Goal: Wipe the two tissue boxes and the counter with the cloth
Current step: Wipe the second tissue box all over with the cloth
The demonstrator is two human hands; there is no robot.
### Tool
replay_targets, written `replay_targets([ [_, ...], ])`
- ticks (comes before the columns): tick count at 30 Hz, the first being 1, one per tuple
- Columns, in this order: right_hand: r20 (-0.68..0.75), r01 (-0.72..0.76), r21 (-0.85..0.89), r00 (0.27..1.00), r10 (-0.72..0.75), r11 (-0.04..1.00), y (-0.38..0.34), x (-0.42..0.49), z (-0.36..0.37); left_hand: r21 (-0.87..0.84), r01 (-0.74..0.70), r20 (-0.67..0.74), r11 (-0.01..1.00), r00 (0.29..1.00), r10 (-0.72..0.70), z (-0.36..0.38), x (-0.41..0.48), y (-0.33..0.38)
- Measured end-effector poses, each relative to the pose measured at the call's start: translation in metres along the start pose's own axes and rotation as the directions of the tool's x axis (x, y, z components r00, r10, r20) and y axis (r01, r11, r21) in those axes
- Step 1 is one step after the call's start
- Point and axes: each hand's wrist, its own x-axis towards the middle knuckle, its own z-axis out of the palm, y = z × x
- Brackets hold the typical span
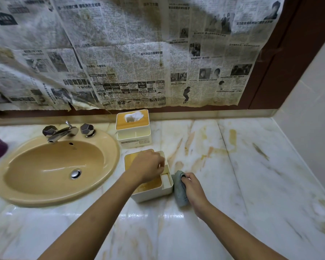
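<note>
Left hand (148, 166): bare; we see its back and the knuckles.
Right hand (192, 190): bare; we see its back, the thumb and one fingernail.
Left forearm (94, 218): bare skin down to the lower frame edge, slim.
Right forearm (238, 233): we log the same, bare to the frame edge.

Grey cloth (180, 190), white wood-topped tissue boxes (152, 194), tan sink (109, 166), veined white counter (233, 175).

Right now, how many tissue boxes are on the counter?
2. The back tissue box stands by the wall, tissue poking from its top. The near tissue box sits right of the sink, under the left hand, with the cloth at its right side. None appears hidden.
</note>
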Motion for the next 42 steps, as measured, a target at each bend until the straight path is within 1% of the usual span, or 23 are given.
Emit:
replay_targets([
  [2, 0.002, -0.002, 0.004, 1.000, 0.002, 1.000, 0.000, 0.000, -0.002, 0.101, 0.112, -0.066, 0.989, 0.992, -0.106, -0.001, -0.002, -0.009],
  [3, 0.000, -0.002, 0.005, 1.000, 0.002, 1.000, 0.000, 0.000, -0.003, 0.141, 0.171, -0.075, 0.975, 0.984, -0.162, -0.003, -0.004, -0.013],
  [5, -0.001, -0.005, 0.012, 1.000, 0.005, 1.000, 0.001, 0.000, -0.003, 0.189, 0.271, -0.039, 0.944, 0.962, -0.269, -0.005, -0.007, -0.020],
  [8, 0.000, -0.014, 0.014, 1.000, 0.014, 1.000, 0.002, -0.002, 0.000, 0.195, 0.399, 0.011, 0.896, 0.913, -0.408, 0.001, -0.009, -0.023],
  [11, 0.019, -0.026, 0.014, 0.999, 0.026, 1.000, 0.005, -0.006, 0.004, 0.198, 0.452, 0.048, 0.870, 0.882, -0.469, 0.010, -0.009, -0.022],
  [15, 0.081, -0.028, -0.010, 0.996, 0.029, 1.000, 0.013, -0.016, 0.007, 0.100, 0.536, 0.125, 0.838, 0.829, -0.545, 0.016, -0.007, -0.037],
  [17, 0.086, -0.049, 0.040, 0.995, 0.046, 0.998, 0.017, -0.018, 0.006, 0.075, 0.549, 0.191, 0.833, 0.812, -0.552, 0.021, -0.006, -0.047],
  [19, 0.096, -0.115, 0.198, 0.991, 0.098, 0.974, 0.022, -0.018, 0.007, 0.039, 0.559, 0.271, 0.828, 0.792, -0.547, 0.022, -0.005, -0.051],
  [21, 0.161, -0.195, 0.341, 0.976, 0.147, 0.920, 0.028, -0.022, 0.012, -0.025, 0.577, 0.313, 0.816, 0.780, -0.542, 0.021, -0.003, -0.051],
  [23, 0.205, -0.216, 0.345, 0.967, 0.151, 0.913, 0.034, -0.025, 0.019, -0.065, 0.572, 0.325, 0.817, 0.786, -0.525, 0.019, -0.002, -0.050],
  [27, 0.166, -0.173, 0.338, 0.979, 0.122, 0.925, 0.040, -0.027, 0.025, -0.060, 0.515, 0.336, 0.855, 0.817, -0.469, 0.016, 0.001, -0.052],
  [29, 0.134, -0.123, 0.326, 0.988, 0.083, 0.937, 0.042, -0.028, 0.026, -0.052, 0.460, 0.334, 0.886, 0.844, -0.419, 0.015, 0.004, -0.054],
  [32, 0.060, -0.041, 0.241, 0.998, 0.028, 0.970, 0.044, -0.026, 0.032, -0.059, 0.382, 0.336, 0.922, 0.878, -0.342, 0.015, 0.007, -0.057],
  [34, -0.030, -0.015, 0.191, 0.999, 0.021, 0.981, 0.039, -0.018, 0.037, -0.073, 0.355, 0.324, 0.932, 0.892, -0.314, 0.017, 0.008, -0.057],
  [38, -0.176, 0.040, 0.242, 0.984, 0.004, 0.969, 0.011, 0.012, 0.037, -0.082, 0.338, 0.297, 0.938, 0.906, -0.300, 0.019, 0.008, -0.056],
  [40, -0.199, 0.062, 0.255, 0.980, -0.010, 0.965, -0.005, 0.032, 0.034, -0.085, 0.335, 0.296, 0.938, 0.908, -0.298, 0.018, 0.008, -0.056],
  [42, -0.209, 0.070, 0.233, 0.978, -0.020, 0.970, -0.013, 0.044, 0.032, -0.092, 0.341, 0.292, 0.935, 0.907, -0.302, 0.018, 0.008, -0.056],
])
